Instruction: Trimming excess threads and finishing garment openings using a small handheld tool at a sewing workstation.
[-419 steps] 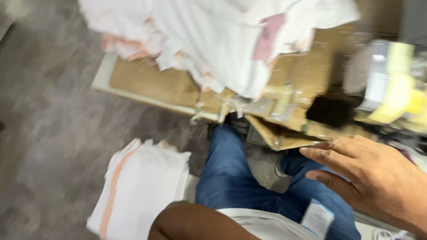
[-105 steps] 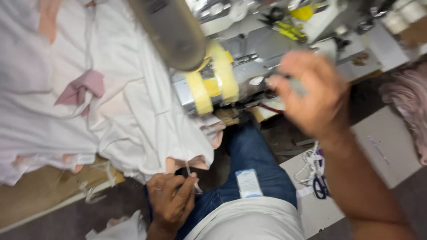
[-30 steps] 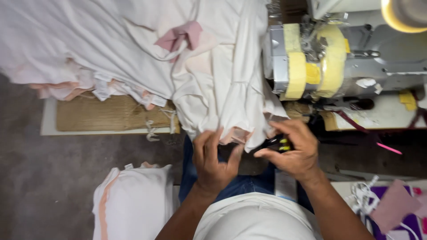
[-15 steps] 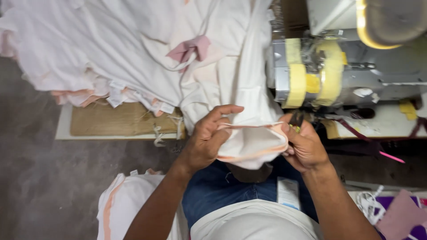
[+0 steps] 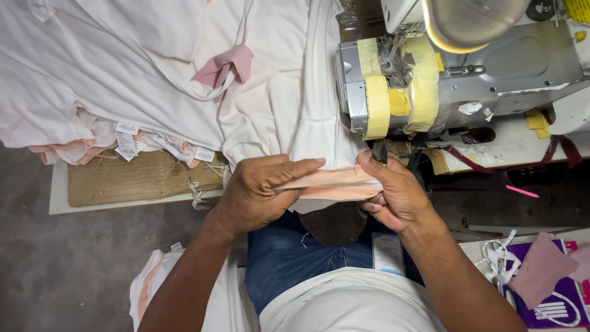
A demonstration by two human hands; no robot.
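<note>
Over the lap, the left hand (image 5: 255,193) and right hand (image 5: 393,193) pinch a peach hem (image 5: 332,182) taut between them (right also grips a snipper (image 5: 379,152)), not yet under the sewing machine (image 5: 442,80) beyond, garments (image 5: 123,74) piled alongside.

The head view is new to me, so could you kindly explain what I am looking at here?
The camera sits on a seated person's head and looks down past their lap. The left hand and right hand stretch a folded peach fabric edge of a white garment between them. The right hand's grip seems to include a small dark tool, likely snips. Behind stands a grey sewing machine wrapped in yellow tape. A pile of white garments lies on the wooden table, with a pink scrap on top.
</note>
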